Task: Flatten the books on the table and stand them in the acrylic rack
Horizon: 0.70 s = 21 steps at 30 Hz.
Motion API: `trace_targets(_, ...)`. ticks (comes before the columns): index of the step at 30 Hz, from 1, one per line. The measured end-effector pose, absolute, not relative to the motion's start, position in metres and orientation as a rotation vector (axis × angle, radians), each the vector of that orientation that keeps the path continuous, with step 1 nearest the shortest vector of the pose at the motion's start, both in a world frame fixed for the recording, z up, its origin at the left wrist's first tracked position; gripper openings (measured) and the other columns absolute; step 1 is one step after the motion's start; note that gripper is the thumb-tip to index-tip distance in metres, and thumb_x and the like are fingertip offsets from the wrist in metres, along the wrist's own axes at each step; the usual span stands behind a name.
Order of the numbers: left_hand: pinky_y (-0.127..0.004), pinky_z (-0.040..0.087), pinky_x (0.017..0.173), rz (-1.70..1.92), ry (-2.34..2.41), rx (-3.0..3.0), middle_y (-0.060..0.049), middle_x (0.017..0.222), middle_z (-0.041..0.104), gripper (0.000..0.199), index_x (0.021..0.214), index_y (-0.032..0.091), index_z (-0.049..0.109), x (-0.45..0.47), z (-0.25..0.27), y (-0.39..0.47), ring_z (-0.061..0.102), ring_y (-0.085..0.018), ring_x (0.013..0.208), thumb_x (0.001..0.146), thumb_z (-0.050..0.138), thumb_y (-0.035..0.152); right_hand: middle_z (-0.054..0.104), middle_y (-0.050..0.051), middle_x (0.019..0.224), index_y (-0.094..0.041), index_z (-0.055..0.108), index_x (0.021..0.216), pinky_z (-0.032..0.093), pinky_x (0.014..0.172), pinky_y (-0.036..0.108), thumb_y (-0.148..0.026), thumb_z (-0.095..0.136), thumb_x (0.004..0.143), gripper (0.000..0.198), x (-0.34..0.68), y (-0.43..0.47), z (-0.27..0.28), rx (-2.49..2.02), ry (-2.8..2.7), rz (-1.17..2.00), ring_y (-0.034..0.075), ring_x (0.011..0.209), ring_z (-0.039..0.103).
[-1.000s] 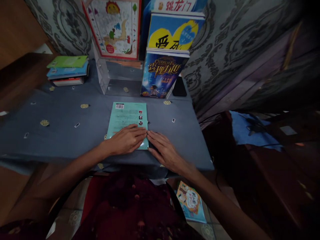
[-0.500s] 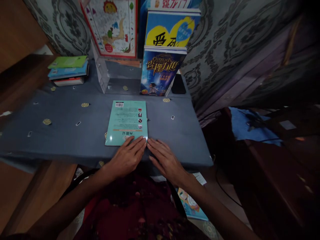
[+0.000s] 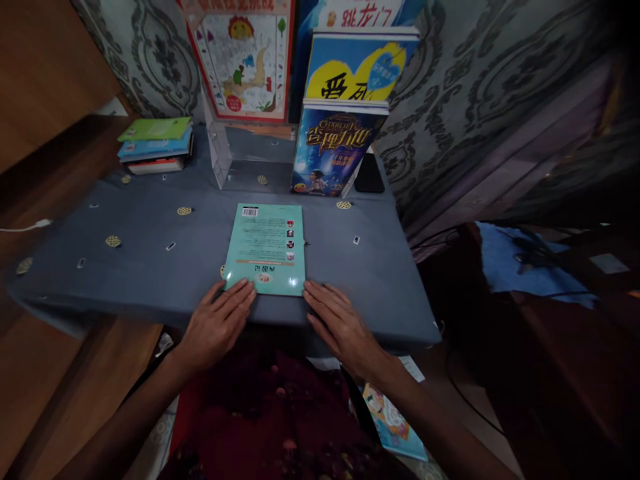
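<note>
A teal book (image 3: 266, 241) lies flat near the front edge of the table, its barcode corner away from me and its print upside down. My left hand (image 3: 220, 320) touches the book's near left corner, fingers stretched out over its edge. My right hand (image 3: 340, 320) lies at the near right corner, fingertips against the book's side and the fingers extended. Neither hand grips the book.
On the blue-grey tablecloth (image 3: 140, 267) stands a clear acrylic stand (image 3: 220, 157) with several upright books, including a dark blue book (image 3: 333, 150). A stack of books (image 3: 155, 143) sits back left. A black phone (image 3: 369, 175) lies right of the stand.
My left hand has slid left along the book's near edge, from its right corner to its left corner. My right hand stays at the right corner. The view has shifted slightly.
</note>
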<state>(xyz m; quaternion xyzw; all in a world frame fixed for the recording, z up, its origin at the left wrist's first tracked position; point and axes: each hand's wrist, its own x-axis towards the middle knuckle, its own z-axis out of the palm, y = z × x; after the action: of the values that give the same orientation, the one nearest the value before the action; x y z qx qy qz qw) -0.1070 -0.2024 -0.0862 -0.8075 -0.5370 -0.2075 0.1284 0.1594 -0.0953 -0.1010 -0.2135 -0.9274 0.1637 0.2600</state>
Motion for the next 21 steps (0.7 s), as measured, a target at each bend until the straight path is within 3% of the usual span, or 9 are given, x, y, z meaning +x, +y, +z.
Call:
trace_targets(6, -0.045, 0.048, 0.106, -0.665, -1.642, -2.311, -0.010, 0.131, 0.068, 0.045, 0.142, 0.019, 0.052, -0.137, -0.085, -0.211, 0.064, -0.024, 0.122, 0.098, 0.050, 0.011, 0.061, 0.013, 0.141, -0.020, 0.052, 0.144, 0.048, 0.111, 0.056, -0.023, 0.045, 0.103, 0.041, 0.161, -0.086, -0.098, -0.547, -2.527, 0.488, 0.027, 0.137, 0.052)
trace_targets(10, -0.046, 0.049, 0.106, -0.689, -1.705, -2.336, -0.010, 0.135, 0.065, 0.043, 0.144, 0.022, 0.050, -0.152, -0.087, -0.194, 0.061, -0.025, 0.126, 0.101, 0.049, 0.024, 0.056, 0.012, 0.146, -0.023, 0.051, 0.145, 0.046, 0.112, 0.058, -0.028, 0.045, 0.103, 0.042, 0.152, -0.065, -0.097, -0.558, -2.571, 0.484, 0.028, 0.140, 0.048)
trace_targets(16, -0.053, 0.035, 0.117, -0.505, -1.860, -2.394, -0.016, 0.158, 0.039, 0.063, 0.156, 0.020, 0.030, -0.164, -0.094, -0.169, 0.042, -0.030, 0.144, 0.102, 0.045, 0.049, 0.042, 0.006, 0.157, -0.033, 0.029, 0.157, 0.039, 0.118, 0.061, -0.033, 0.045, 0.102, 0.057, 0.127, -0.027, -0.100, -0.601, -2.619, 0.544, 0.029, 0.147, 0.035)
trace_targets(21, -0.054, 0.038, 0.115, -0.449, -1.743, -2.451, -0.019, 0.157, 0.039, 0.078, 0.159, 0.020, 0.019, -0.166, -0.093, -0.180, 0.044, -0.031, 0.143, 0.097, 0.050, 0.056, 0.037, 0.005, 0.160, -0.036, 0.009, 0.160, 0.037, 0.119, 0.060, -0.040, 0.054, 0.099, 0.076, 0.129, -0.033, -0.100, -0.572, -2.652, 0.527, 0.029, 0.149, 0.033)
